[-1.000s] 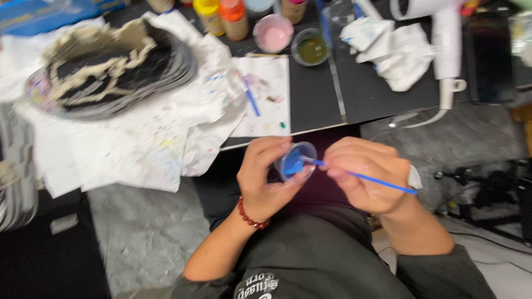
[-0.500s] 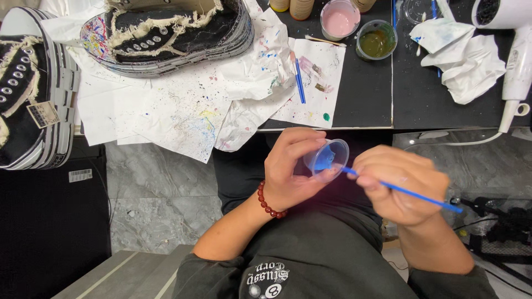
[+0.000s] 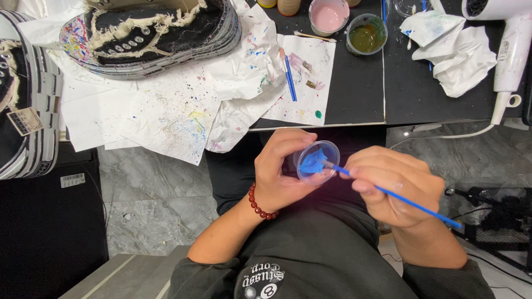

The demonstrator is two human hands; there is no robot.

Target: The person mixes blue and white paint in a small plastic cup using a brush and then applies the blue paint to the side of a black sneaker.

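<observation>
A: View has swung over the last second. Black tabletop (image 3: 354, 83) now fills the top, with the black platform shoe (image 3: 149, 36) on paint-spattered paper (image 3: 166, 111) further in frame than before.

B: Hands?

A: Barely shifted. Left hand (image 3: 282, 171), grip clamped round the small clear cup (image 3: 317, 160) of blue paint, held over the lap below the tabletop edge. Right hand (image 3: 396, 185), fingers pinched together on the blue brush (image 3: 404, 199), tip in the cup as earlier. Paint loading continues, I judge.
</observation>
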